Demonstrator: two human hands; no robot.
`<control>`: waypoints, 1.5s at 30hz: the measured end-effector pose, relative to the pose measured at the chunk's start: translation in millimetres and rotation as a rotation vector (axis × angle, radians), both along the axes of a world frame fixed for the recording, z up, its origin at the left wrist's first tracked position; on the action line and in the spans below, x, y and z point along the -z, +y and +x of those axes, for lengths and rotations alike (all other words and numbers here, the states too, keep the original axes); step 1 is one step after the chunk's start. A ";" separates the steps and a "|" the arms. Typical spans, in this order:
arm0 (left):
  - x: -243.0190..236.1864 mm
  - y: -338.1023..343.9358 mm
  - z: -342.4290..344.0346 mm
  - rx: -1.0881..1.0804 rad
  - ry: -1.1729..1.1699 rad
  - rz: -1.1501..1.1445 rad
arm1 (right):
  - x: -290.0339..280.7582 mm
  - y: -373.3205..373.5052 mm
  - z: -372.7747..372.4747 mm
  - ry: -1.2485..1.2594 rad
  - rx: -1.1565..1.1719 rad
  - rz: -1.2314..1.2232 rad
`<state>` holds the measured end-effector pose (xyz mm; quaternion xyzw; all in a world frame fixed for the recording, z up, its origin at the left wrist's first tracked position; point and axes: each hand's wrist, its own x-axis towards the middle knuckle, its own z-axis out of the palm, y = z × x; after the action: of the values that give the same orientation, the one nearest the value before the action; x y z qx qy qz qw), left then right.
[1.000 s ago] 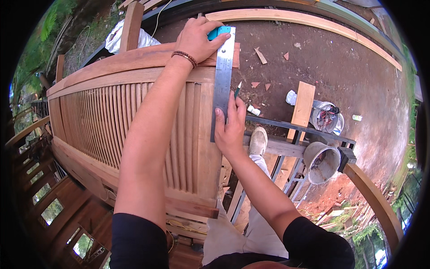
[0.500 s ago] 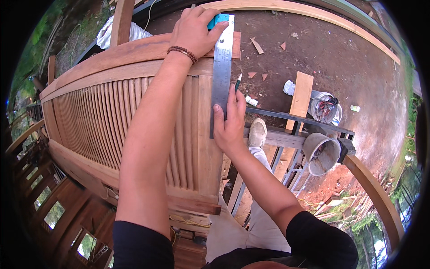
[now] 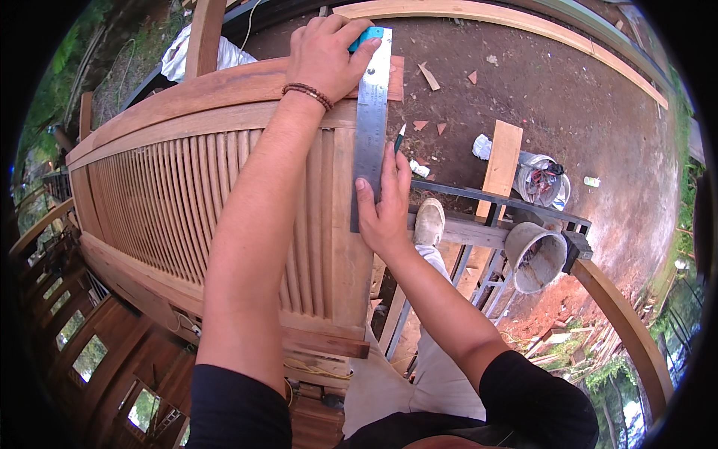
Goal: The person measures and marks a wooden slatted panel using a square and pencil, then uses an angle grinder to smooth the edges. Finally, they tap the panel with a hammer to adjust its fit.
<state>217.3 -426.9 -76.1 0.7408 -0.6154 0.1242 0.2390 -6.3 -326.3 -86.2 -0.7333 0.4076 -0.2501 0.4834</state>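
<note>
My left hand grips the teal handle of a metal try square at the top end of a slatted wooden panel. The square's steel blade runs down across the panel's right end, near its edge. My right hand presses the lower part of the blade with its thumb and holds a dark green pencil in its fingers, tip pointing up. Part of the pencil is hidden by those fingers.
A pale plank lies across a metal frame beside a bucket of tools; a second bucket sits nearer. A long board lies beyond on the dirt. My shoe rests below the panel. Wooden rails curve at right.
The view has shifted slightly, so the panel, square and hands sit a little higher in the picture than a second ago. Both hands keep their hold and position on the square.
</note>
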 end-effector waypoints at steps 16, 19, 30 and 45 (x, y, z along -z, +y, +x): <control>-17.7 0.9 -7.3 0.019 0.133 -0.044 | 11.1 14.7 -19.7 -0.152 0.007 0.288; -15.2 1.1 -9.5 -0.001 0.150 -0.063 | 2.8 16.6 -24.3 -0.147 0.005 0.342; -14.6 0.3 -7.6 0.001 0.164 -0.068 | 11.5 28.8 -37.0 -0.128 -0.031 0.326; -13.5 -1.8 -5.2 0.031 0.148 -0.097 | 0.1 23.1 -30.9 -0.144 0.000 0.368</control>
<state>212.2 -428.7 -62.7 0.7259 -0.6007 0.0949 0.3213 -37.3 -303.1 -86.3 -0.6127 0.4108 -0.2231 0.6373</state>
